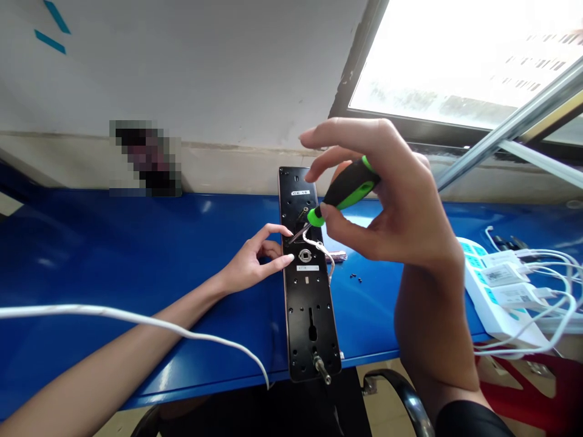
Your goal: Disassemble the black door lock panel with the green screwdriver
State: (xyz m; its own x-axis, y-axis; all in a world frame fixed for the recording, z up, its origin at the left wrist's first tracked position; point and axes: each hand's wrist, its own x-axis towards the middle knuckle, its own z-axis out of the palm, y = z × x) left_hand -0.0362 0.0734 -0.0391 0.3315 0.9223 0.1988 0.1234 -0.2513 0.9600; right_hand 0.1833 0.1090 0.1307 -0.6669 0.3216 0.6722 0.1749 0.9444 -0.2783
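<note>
left hand [255, 261], thumb spread, seemingly braces the plate [314, 297] across the worktop's [136, 255] front edge; right hand [405, 200] pinches the screwdriver [348, 189].

A blue table [136, 255] bears black panel [314, 294], screws [359, 280], power strip [492, 296].

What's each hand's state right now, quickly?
Left hand: open, touching the black panel along its edge.
Right hand: closed, holding the green-and-black screwdriver.

A blue bench [136, 261], screwdriver [350, 189], loose screws [359, 280] and crowded power strip [474, 266] suggest a workshop.
</note>
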